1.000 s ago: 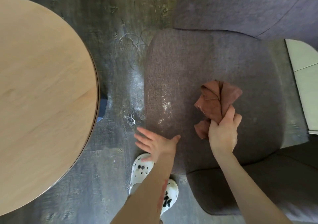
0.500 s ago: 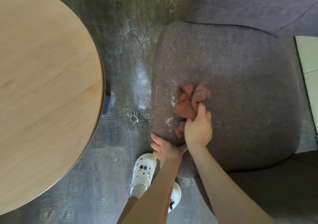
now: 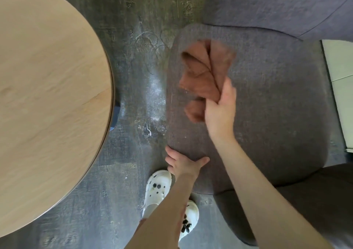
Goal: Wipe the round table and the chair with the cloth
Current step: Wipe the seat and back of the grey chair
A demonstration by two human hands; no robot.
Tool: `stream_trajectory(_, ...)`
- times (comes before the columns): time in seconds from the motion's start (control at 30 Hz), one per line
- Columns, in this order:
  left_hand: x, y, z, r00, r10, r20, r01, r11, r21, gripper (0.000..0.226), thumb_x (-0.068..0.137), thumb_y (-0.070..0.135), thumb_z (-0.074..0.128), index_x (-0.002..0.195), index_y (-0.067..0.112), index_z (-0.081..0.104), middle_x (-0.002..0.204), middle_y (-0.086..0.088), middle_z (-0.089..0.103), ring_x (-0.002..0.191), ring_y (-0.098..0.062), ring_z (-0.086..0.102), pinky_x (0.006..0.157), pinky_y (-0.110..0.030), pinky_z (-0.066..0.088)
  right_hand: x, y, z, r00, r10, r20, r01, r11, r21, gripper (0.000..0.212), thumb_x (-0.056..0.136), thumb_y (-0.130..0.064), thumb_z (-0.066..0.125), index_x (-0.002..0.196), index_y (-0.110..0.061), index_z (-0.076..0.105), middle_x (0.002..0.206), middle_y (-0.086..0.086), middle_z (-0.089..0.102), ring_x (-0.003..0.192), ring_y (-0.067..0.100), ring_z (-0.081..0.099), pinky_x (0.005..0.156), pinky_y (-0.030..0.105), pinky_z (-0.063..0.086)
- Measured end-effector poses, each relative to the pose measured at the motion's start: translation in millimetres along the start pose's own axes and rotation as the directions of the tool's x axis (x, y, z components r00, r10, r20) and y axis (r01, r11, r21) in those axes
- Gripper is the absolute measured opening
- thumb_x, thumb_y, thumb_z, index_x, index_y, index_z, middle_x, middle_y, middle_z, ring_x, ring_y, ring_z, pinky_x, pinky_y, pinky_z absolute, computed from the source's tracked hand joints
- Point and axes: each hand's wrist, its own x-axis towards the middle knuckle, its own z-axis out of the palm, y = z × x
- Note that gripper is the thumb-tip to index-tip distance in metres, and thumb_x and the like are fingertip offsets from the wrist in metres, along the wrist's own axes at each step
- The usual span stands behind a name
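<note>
A grey fabric chair seat [image 3: 271, 103] fills the right half of the view. My right hand [image 3: 220, 111] grips a crumpled rust-brown cloth [image 3: 204, 71], which is pressed on the left part of the seat and looks blurred. My left hand [image 3: 183, 163] rests at the seat's front-left edge, thumb on the cushion and fingers curled down over the edge. The round light-wood table [image 3: 49, 95] lies at the left, apart from both hands.
The dark wood-look floor [image 3: 139, 61] between table and chair carries white dust and scuff marks. My feet in white clogs [image 3: 158, 187] stand below the seat's front edge. The chair's backrest [image 3: 267, 4] rises at top right; a pale tiled strip [image 3: 340, 88] runs along the right edge.
My right hand swept the cloth from the seat's middle to its left part, then further up the seat. The white powder on the cushion is gone. My left hand moved onto the seat's front edge.
</note>
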Motion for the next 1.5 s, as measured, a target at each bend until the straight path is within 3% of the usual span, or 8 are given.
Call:
stream_trajectory(0.2, -0.6, -2.4, -2.1, 0.999, 0.039, 0.035, -0.039, 0.999, -0.02, 0.131, 0.058, 0.037, 0.084, 0.143, 0.012, -0.011, 0.144, -0.016, 0.015, 0.131, -0.04, 0.023, 0.111, -0.046, 0.019, -1.3, 62.2, -41.5, 0.962, 0.268, -0.048, -0.244, 0.772, -0.587, 0.053, 0.082, -0.006, 0.045, 0.134, -0.017, 0.036, 0.124, 0.022, 0.042, 0.113, 0.041, 0.044, 0.085, 0.045, 0.04)
stream_trajectory(0.5, 5.6, 3.3, -5.6, 0.984, 0.026, 0.179, -0.082, 0.945, 0.317, 0.106, 0.08, 0.061, 0.052, 0.145, 0.007, -0.012, 0.156, -0.013, -0.011, 0.143, -0.03, -0.008, 0.112, -0.033, -0.007, -60.4, -0.7, 77.6, 0.787, 0.041, 0.615, 0.184, 0.936, -0.298, 0.042, 0.082, -0.008, 0.045, 0.12, -0.025, 0.045, 0.113, 0.008, 0.046, 0.102, 0.032, 0.053, 0.074, 0.04, 0.043)
stream_trajectory(0.63, -0.3, 2.2, -3.3, 0.997, -0.01, 0.075, 0.011, 1.0, -0.005, 0.115, 0.073, 0.036, 0.073, 0.144, 0.01, -0.013, 0.148, -0.013, 0.009, 0.135, -0.034, 0.016, 0.112, -0.036, 0.011, -11.8, -8.5, 42.5, 0.996, 0.005, 0.084, 0.007, 0.989, -0.148, 0.043, 0.08, -0.006, 0.047, 0.122, -0.014, 0.046, 0.111, 0.017, 0.048, 0.093, 0.035, 0.054, 0.072, 0.032, 0.036)
stream_trajectory(0.8, 0.6, 1.6, -4.4, 0.995, -0.029, 0.091, 0.03, 0.999, -0.018, 0.132, 0.059, 0.036, 0.084, 0.143, 0.014, -0.016, 0.145, -0.014, 0.012, 0.135, -0.039, 0.015, 0.112, -0.045, 0.018, 75.8, 23.5, -20.6, 0.957, 0.19, -0.219, -0.267, 0.871, -0.411, 0.049, 0.085, -0.01, 0.042, 0.133, -0.014, 0.034, 0.126, 0.022, 0.039, 0.1, 0.039, 0.05, 0.076, 0.038, 0.038)
stream_trajectory(1.07, 12.9, -9.4, 9.3, 0.996, -0.046, 0.077, 0.047, 0.999, -0.015, 0.131, 0.06, 0.038, 0.081, 0.141, 0.016, -0.02, 0.141, -0.01, 0.008, 0.13, -0.036, 0.019, 0.111, -0.044, 0.021, 52.3, 16.5, 53.8, 0.983, 0.164, 0.08, -0.096, 0.836, -0.541, 0.033, 0.08, -0.007, 0.046, 0.113, -0.011, 0.047, 0.113, 0.021, 0.049, 0.101, 0.04, 0.052, 0.078, 0.042, 0.042)
stream_trajectory(1.23, 19.2, -13.1, 17.0, 0.999, -0.014, -0.038, 0.013, 0.999, -0.034, 0.091, 0.088, 0.027, 0.057, 0.144, 0.023, -0.014, 0.15, -0.007, 0.004, 0.135, -0.029, 0.019, 0.113, -0.04, 0.021, -5.1, -11.1, 100.5, 0.812, 0.105, 0.575, 0.089, 0.95, -0.3, 0.036, 0.081, -0.003, 0.043, 0.115, -0.014, 0.049, 0.112, 0.015, 0.05, 0.1, 0.034, 0.054, 0.079, 0.037, 0.043)
stream_trajectory(1.37, 15.5, -9.0, 11.7, 0.999, -0.029, 0.028, 0.029, 0.999, -0.021, 0.118, 0.068, 0.033, 0.076, 0.143, 0.017, -0.014, 0.146, -0.012, 0.008, 0.131, -0.036, 0.019, 0.11, -0.044, 0.021, -7.6, 9.3, 30.9, 0.999, 0.031, -0.009, -0.031, 0.999, -0.03, 0.04, 0.079, -0.001, 0.05, 0.119, -0.01, 0.05, 0.106, 0.012, 0.049, 0.095, 0.015, 0.055, 0.074, 0.015, 0.039)
stream_trajectory(1.5, 7.9, -3.4, -0.1, 0.996, -0.016, 0.093, 0.015, 1.0, 0.011, 0.134, 0.057, 0.039, 0.084, 0.142, 0.012, -0.017, 0.145, -0.016, 0.009, 0.136, -0.04, 0.012, 0.113, -0.049, 0.016, 3.3, 71.9, -77.0, 0.868, 0.205, -0.452, -0.335, 0.914, -0.228, 0.039, 0.084, -0.011, 0.049, 0.123, -0.017, 0.046, 0.12, 0.016, 0.044, 0.106, 0.031, 0.049, 0.089, 0.044, 0.045)
